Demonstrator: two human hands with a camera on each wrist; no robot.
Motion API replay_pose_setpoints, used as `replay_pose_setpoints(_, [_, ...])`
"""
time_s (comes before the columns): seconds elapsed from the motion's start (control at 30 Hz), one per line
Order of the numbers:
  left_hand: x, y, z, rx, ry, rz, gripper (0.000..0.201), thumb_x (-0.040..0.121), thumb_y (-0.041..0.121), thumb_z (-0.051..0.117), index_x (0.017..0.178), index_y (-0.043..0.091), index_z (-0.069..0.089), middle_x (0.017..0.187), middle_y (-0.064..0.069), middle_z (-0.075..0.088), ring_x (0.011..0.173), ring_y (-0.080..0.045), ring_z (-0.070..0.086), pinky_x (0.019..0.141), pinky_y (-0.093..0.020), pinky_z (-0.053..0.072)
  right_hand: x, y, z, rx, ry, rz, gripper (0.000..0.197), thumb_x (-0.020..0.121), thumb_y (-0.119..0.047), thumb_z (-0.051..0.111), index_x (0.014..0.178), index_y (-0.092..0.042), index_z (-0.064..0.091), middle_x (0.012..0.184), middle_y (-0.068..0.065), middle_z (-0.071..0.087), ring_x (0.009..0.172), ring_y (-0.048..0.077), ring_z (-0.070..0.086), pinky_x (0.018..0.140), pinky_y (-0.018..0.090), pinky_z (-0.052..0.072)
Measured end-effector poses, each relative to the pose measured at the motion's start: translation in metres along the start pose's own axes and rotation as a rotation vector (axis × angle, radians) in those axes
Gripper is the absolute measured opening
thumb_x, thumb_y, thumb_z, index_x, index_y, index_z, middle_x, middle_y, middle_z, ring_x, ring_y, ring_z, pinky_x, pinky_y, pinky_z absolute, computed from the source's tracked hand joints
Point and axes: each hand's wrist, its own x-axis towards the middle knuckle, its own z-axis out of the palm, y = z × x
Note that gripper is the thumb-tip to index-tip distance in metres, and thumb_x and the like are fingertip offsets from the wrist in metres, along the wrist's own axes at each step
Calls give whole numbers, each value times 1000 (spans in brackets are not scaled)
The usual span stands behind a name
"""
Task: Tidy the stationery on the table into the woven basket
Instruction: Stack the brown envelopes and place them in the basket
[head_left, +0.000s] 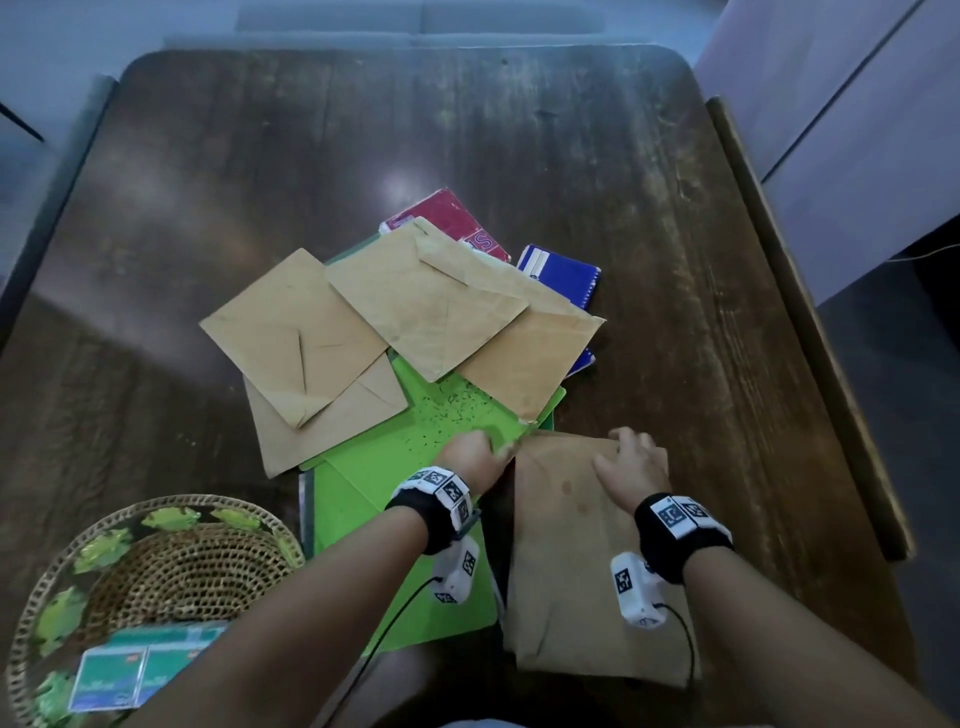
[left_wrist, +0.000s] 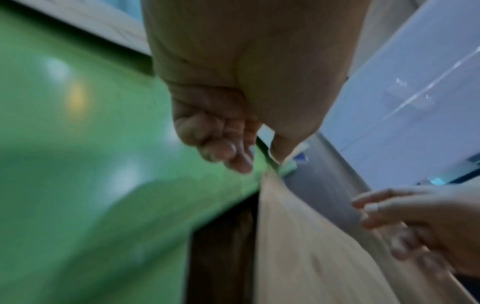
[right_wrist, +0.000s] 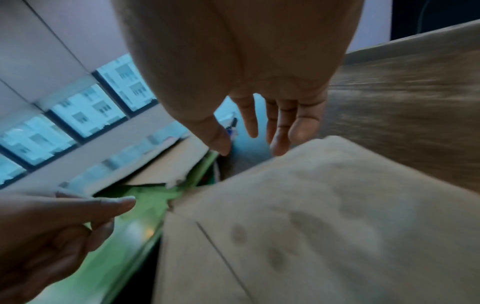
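Both hands are working at the near edge of the dark wood worktop (head_left: 597, 156). The left hand (head_left: 467, 454) is sitting w/ fingers curled at the top left corner of a big brown envelope (head_left: 582, 571), right where it's meeting the green folder (head_left: 415, 467); the left wrist view is showing the thumb and fingers closing near that corner, but the blur is making it impossible to tell if they're actually pinching it. The right hand (head_left: 631, 462) is lying w/ fingers spread and loose over the envelope's far edge (right wrist view: fingers straight, tips at the paper's edge, not curled round anything).

Further back, a pile of brown envelopes (head_left: 363, 332) is overlapping the green folder, w/ a red notebook (head_left: 452, 218) and a blue spiral notebook (head_left: 563, 273) poking out behind. The woven basket (head_left: 156, 571) is sitting at the near left corner, apart from the pile, holding blue-green card packs (head_left: 135, 670) at its near side
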Motion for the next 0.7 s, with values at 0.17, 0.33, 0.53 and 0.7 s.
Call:
replay_pose_setpoints(0.17, [29,-44,-63,-10,314,-52,39,97,46,38,112,13,52,87,-7,66,75,-25,64,72,-41,58,46,-96,-11,-221,75,-337,36,95,-31,52,127,-15,56,129,12,51,122,31,48,101,42,40])
replay_pose_setpoints(0.33, [58,-79,-117,-259,458,-231,52,95,41,49,133,7,38,126,-21,52,111,-41,56,95,-45,46,97,-178,-18,-301,58,-405,39,97,-35,49,131,-18,55,136,10,49,128,29,44,108,44,37])
replay_pose_setpoints(0.53, [94,-95,-130,-601,492,-319,50,87,30,69,124,10,42,112,-16,64,103,-35,62,87,-39,51,143,-225,-3,-196,25,-287,55,95,-42,49,142,-12,45,144,16,46,133,34,42,111,47,37])
replay_pose_setpoints(0.7, [102,-97,-127,-720,508,-244,57,87,12,66,136,13,37,97,-2,57,95,-27,62,88,-36,53,151,-231,6,-321,56,-215,59,94,-42,49,144,-12,39,147,19,41,137,36,37,111,49,32])
